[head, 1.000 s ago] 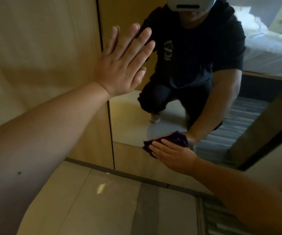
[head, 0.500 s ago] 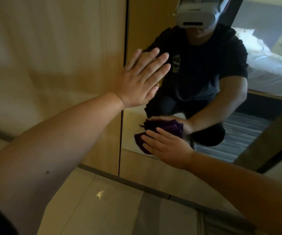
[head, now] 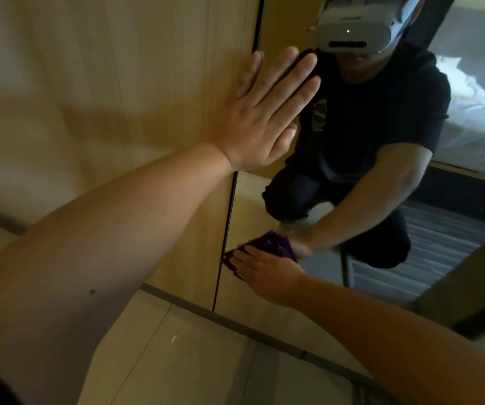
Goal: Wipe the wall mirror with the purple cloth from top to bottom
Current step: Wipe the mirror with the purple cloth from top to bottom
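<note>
The wall mirror [head: 264, 217] fills the right half of the head view, with a thin dark left edge next to a wood panel. My right hand [head: 267, 273] presses the purple cloth [head: 273, 244] flat against the glass low down, close to the mirror's left edge and near its bottom. Most of the cloth is hidden under the fingers. My left hand [head: 264, 112] lies flat with fingers spread, palm braced across the mirror's left edge, partly on the wood panel, well above the cloth. It holds nothing.
A light wood panel [head: 148, 83] covers the wall left of the mirror. Pale floor tiles [head: 177, 361] meet the wall at a dark skirting strip. The mirror reflects a crouching person, a bed with white sheets [head: 483, 127] and a striped rug.
My right hand slid the cloth left along the lower glass to the mirror's left edge. The view rose and shifted, and my left hand stayed braced at the edge.
</note>
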